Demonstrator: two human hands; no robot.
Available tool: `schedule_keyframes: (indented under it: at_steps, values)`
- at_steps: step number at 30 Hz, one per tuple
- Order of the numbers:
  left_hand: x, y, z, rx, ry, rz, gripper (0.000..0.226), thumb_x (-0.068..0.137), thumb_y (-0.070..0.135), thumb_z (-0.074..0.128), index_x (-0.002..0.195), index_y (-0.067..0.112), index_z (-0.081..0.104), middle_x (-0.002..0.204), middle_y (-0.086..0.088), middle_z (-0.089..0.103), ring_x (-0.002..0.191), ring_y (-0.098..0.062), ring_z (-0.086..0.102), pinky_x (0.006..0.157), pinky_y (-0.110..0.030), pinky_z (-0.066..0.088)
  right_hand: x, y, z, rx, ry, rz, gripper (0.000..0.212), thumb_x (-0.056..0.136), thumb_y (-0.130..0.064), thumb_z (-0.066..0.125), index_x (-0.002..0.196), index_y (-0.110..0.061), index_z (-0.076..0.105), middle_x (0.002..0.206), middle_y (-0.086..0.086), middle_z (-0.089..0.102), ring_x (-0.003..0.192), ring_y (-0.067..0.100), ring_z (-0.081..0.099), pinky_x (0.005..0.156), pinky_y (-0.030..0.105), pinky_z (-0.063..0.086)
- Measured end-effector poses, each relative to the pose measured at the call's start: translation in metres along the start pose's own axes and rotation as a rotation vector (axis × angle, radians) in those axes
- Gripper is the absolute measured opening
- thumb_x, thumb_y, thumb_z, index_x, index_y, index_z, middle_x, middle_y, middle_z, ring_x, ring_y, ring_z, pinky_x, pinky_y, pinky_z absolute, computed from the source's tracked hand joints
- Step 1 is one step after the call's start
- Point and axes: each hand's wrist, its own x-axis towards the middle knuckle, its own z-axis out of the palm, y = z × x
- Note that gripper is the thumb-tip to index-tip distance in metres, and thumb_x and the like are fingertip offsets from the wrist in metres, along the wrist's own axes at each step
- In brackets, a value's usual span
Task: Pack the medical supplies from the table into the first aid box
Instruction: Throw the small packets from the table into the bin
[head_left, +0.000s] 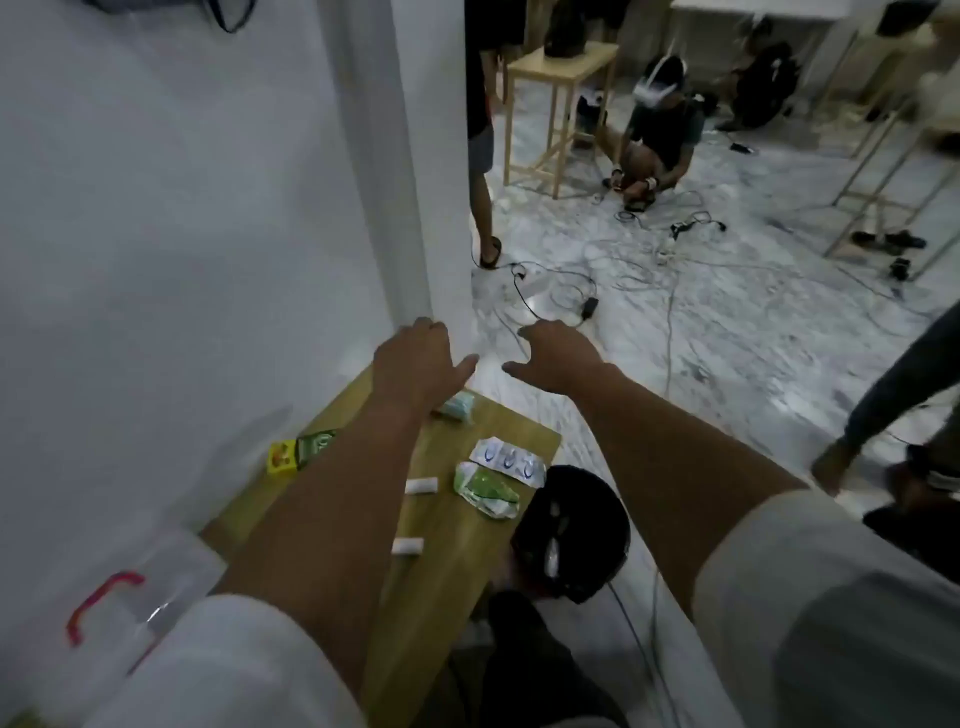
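A person stands over a small wooden table (457, 551), both arms stretched past its far edge. The left hand (415, 364) and right hand (558, 353) are spread wide, fingers splayed, holding nothing.

The supplies lie on the table behind the hands: a pale roll (457, 405) at the far edge just under the left hand, a yellow-green carton (298, 449) at the table's left side, a white sachet strip (509, 460) and a green packet (485, 488) toward its right edge, and two small white rolls (421, 486) (408, 545) mid-table.

The box (135, 597), clear with a red handle, sits at the table's near-left corner, partly hidden by a sleeve.

Risk, as I judge it: the hands are beyond everything, so drawing the forearms back could sweep the sachets or packet off onto the cable-strewn floor (701, 338).
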Motion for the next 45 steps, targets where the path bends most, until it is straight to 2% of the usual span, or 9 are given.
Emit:
schedule_keyframes:
  at_steps: [6,10,17,23,26,30,35,42,45]
  values:
    - [-0.011,0.019,0.116,-0.116,-0.330,-0.108,0.042,0.084,0.049,0.061,0.106,0.014,0.070,0.108,-0.007,0.068,0.097,-0.030,0.068,0.077,-0.042,0.057,0.005,0.051,0.110,0.079,-0.254,0.128,0.056,0.097,-0.043,0.063,0.145,-0.016,0.055,0.147,0.008,0.057,0.135,0.029,0.052,0.106,0.039,0.045]
    - [-0.024,0.015,0.174,-0.081,-0.497,-0.069,0.053,0.083,0.058,0.063,0.118,0.019,0.063,0.113,-0.008,0.060,0.105,-0.031,0.064,0.080,-0.041,0.053,0.008,0.057,0.169,0.142,-0.366,0.189,0.063,0.095,-0.046,0.065,0.149,-0.018,0.047,0.149,0.012,0.050,0.135,0.034,0.049,0.101,0.045,0.048]
    - [-0.032,0.019,0.220,0.010,-0.648,-0.008,0.071,0.076,0.053,0.080,0.132,0.020,0.053,0.131,-0.006,0.051,0.117,-0.030,0.053,0.084,-0.043,0.050,-0.004,0.068,0.215,0.134,-0.306,0.282,0.058,0.090,-0.043,0.070,0.139,-0.020,0.050,0.136,0.013,0.048,0.126,0.037,0.047,0.092,0.049,0.050]
    - [-0.035,0.026,0.236,-0.035,-0.660,-0.032,0.069,0.074,0.047,0.083,0.129,0.018,0.052,0.133,-0.008,0.048,0.122,-0.035,0.044,0.092,-0.044,0.048,-0.017,0.090,0.223,0.536,-0.175,0.459,0.039,0.078,-0.024,0.081,0.109,-0.008,0.062,0.103,0.010,0.058,0.089,0.028,0.058,0.076,0.039,0.051]
    - [-0.039,0.029,0.242,-0.189,-0.656,-0.025,0.034,0.084,0.027,0.073,0.112,0.017,0.057,0.119,-0.007,0.055,0.111,-0.035,0.058,0.086,-0.044,0.049,-0.037,0.104,0.218,0.705,-0.061,0.589,0.018,0.083,-0.013,0.075,0.080,-0.007,0.058,0.070,-0.001,0.055,0.063,0.015,0.050,0.059,0.033,0.039]
    - [-0.038,0.064,0.226,-0.305,-0.603,-0.100,0.017,0.089,0.014,0.061,0.103,0.023,0.063,0.104,-0.003,0.067,0.093,-0.029,0.064,0.068,-0.034,0.044,-0.073,0.134,0.210,0.812,0.027,0.815,0.019,0.083,-0.009,0.069,0.087,0.008,0.060,0.075,0.017,0.060,0.066,0.020,0.051,0.056,0.031,0.035]
    - [-0.020,0.133,0.215,-0.343,-0.571,-0.134,0.029,0.092,0.013,0.055,0.118,0.025,0.058,0.088,0.001,0.058,0.072,-0.023,0.052,0.052,-0.032,0.031,-0.101,0.175,0.215,0.877,-0.043,1.032,0.022,0.070,-0.001,0.071,0.069,-0.010,0.051,0.064,0.008,0.052,0.058,0.021,0.049,0.054,0.028,0.036]
    - [0.000,0.190,0.257,-0.372,-0.612,-0.214,0.035,0.091,0.003,0.048,0.120,0.021,0.057,0.110,-0.007,0.065,0.093,-0.031,0.060,0.067,-0.037,0.040,-0.091,0.227,0.252,0.896,-0.109,1.190,0.049,0.065,0.004,0.073,0.058,-0.018,0.030,0.059,0.007,0.034,0.061,0.019,0.042,0.056,0.035,0.034]
    - [0.008,0.205,0.278,-0.401,-0.605,-0.226,0.033,0.095,0.006,0.051,0.124,0.019,0.060,0.116,-0.008,0.067,0.100,-0.032,0.062,0.071,-0.039,0.046,-0.080,0.237,0.251,0.904,-0.115,1.168,0.045,0.065,0.005,0.066,0.058,-0.019,0.028,0.060,0.007,0.030,0.060,0.018,0.041,0.056,0.034,0.032]
